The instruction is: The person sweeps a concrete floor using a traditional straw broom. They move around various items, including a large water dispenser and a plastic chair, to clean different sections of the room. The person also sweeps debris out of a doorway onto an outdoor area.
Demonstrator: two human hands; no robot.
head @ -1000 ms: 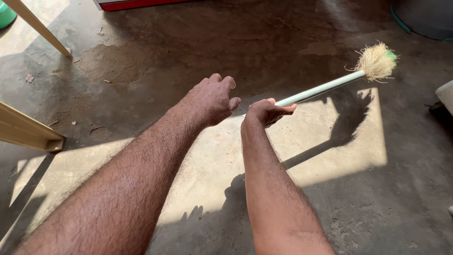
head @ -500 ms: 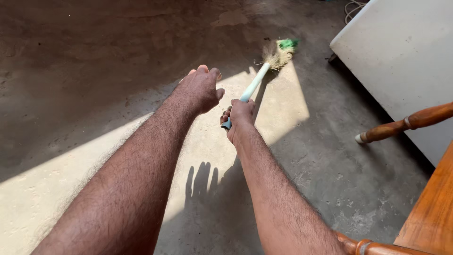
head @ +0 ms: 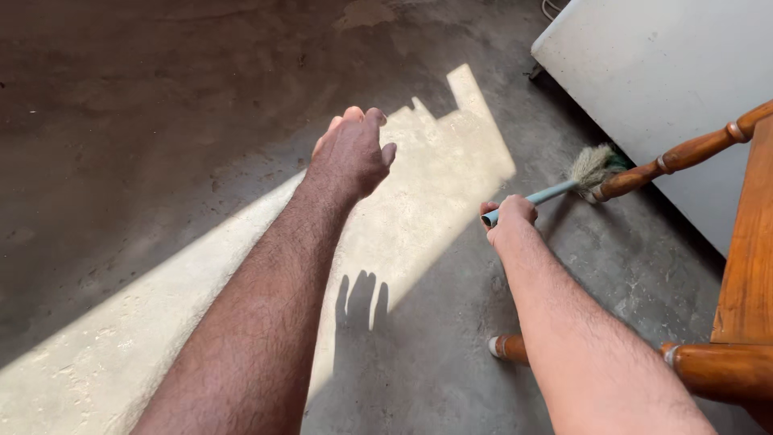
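Note:
My right hand [head: 509, 219] grips the end of a pale green broom handle [head: 538, 197]. The straw-coloured broom head [head: 593, 166] rests on the concrete floor at the right, beside a turned wooden chair leg [head: 680, 157] and close to a white cabinet [head: 668, 72]. My left hand [head: 350, 153] hovers over the floor to the left of the broom, fingers loosely curled and apart, holding nothing. It is well apart from the handle.
A wooden chair [head: 745, 266] fills the right edge, with a lower rung [head: 636, 354] near my right forearm. The white cabinet stands at the upper right. A band of sunlight [head: 419, 201] crosses the grey concrete floor [head: 161, 121].
The broom has swung to the right, its head now beside the chair leg and cabinet. My left hand has drifted away from the handle and my two hands are farther apart.

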